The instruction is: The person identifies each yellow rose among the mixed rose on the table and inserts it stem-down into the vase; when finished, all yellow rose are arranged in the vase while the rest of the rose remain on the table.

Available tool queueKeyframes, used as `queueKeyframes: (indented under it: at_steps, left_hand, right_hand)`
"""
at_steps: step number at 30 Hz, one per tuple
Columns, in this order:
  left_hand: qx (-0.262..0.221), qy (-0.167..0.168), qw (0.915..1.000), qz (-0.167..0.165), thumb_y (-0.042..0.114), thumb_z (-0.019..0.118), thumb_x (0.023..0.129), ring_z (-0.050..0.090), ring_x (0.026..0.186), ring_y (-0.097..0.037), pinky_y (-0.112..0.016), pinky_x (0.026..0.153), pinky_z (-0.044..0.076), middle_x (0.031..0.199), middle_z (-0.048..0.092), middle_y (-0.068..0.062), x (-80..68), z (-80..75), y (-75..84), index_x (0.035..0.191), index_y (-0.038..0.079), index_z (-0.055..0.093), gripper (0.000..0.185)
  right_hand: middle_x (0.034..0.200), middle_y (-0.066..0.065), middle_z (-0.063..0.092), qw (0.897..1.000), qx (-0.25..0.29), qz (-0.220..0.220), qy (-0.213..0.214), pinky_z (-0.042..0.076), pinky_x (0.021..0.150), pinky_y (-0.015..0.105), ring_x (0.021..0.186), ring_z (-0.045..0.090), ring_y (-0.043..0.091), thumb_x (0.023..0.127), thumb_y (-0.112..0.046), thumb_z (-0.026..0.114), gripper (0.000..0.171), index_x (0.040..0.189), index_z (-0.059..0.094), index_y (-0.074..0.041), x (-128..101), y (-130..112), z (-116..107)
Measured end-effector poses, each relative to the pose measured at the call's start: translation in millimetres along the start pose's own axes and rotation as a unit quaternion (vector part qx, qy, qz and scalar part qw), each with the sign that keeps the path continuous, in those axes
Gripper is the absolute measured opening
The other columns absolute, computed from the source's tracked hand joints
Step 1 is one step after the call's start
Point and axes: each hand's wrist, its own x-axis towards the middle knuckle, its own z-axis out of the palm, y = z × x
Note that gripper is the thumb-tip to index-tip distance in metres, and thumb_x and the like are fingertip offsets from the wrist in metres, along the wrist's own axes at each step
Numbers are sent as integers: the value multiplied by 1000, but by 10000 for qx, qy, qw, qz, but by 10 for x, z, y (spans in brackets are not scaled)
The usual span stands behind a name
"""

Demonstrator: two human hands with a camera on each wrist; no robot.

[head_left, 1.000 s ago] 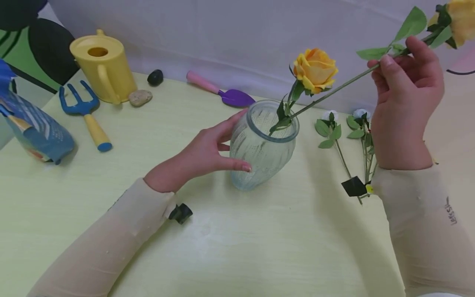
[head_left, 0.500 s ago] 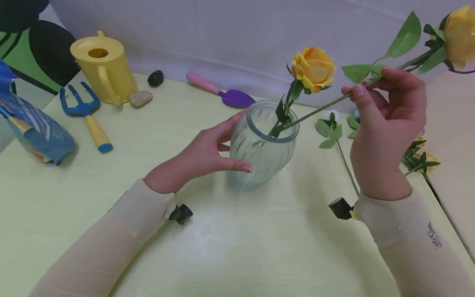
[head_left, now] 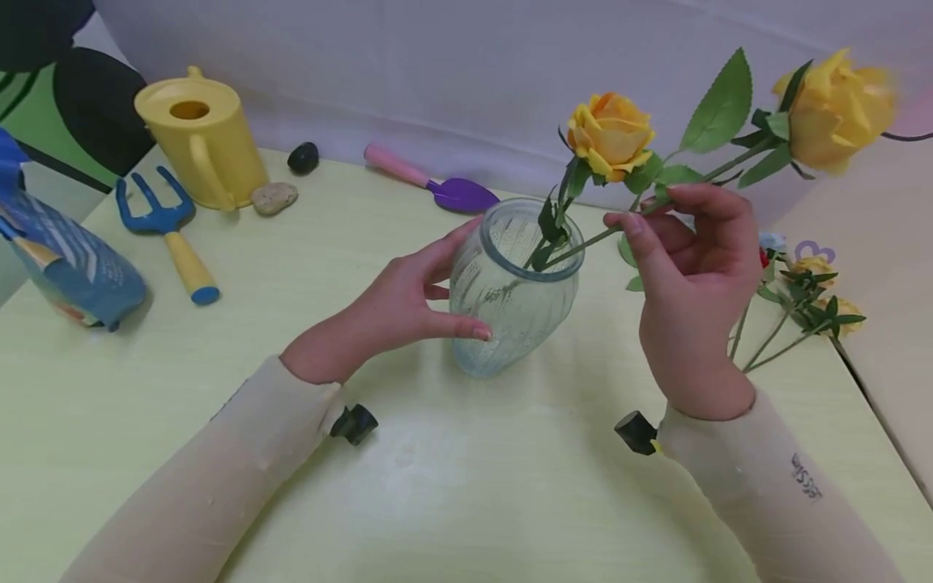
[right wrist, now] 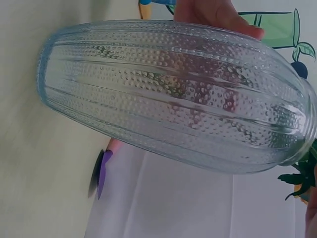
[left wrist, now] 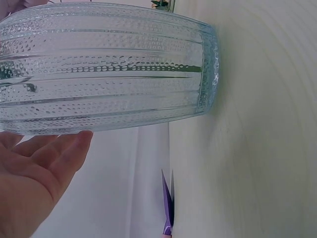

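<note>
rose stem: the long one with the yellow rose [head_left: 834,109] at its top runs slanted from up right down into the mouth of the glass vase [head_left: 513,291], lower end just inside the rim, next to another yellow rose [head_left: 611,136] already standing in there.

how it'll handle: looks like a fake flower to me, so light, stem thin and a bit springy, head-heavy at the bloom end. Best spot to hold is probably mid-stem below the leaves, which is pretty much where it's held. Nothing fragile about it, I'd guess; the vase is the breakable bit.

right hand [head_left: 692,275]: thumb and fingertips pinched narrow on the stem, just right of the vase rim, remaining fingers curled loosely above.

left hand [head_left: 397,304]: cupped on the vase's left side, thumb low on the front of the belly, fingers [head_left: 455,243] up by the rim. Fairly wide spread, curved to the glass. The left wrist view shows the palm [left wrist: 34,178] right by the ribbed, dotted wall [left wrist: 104,69].

vase: stands on the pale yellow table [head_left: 466,486], seems tilted a little. Glass is probably slick and heavyish.

lying around: more loose flowers [head_left: 809,300] on the table to the right, purple trowel [head_left: 437,182] behind, yellow watering can [head_left: 200,142], blue hand fork [head_left: 175,235], two stones [head_left: 287,178], a blue bag [head_left: 66,259] far left.
</note>
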Motion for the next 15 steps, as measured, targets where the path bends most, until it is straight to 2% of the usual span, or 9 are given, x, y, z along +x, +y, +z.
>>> queueKeyframes:
  at_steps: [8, 15]
  left_hand:
    - [20, 10, 10000, -3, 20, 85, 65, 46, 121, -15, -33, 89, 49, 141, 41, 3, -7, -3, 20, 146, 35, 23, 104]
    - [18, -5, 10000, -43, 21, 85, 65, 47, 121, -15, -34, 89, 49, 140, 42, 4, -6, 0, 9, 146, 37, 22, 104]
  right_hand:
    - [84, 20, 54, 9986, -116, -205, -479, 54, 77, 42, 70, 63, 31, 73, 17, 66, 27, 95, 51, 14, -126, 59, 30]
    - [87, 10, 62, 9911, -969, -475, -782, 49, 80, 31, 78, 61, 22, 75, 12, 68, 22, 94, 56, 14, -193, 149, 45]
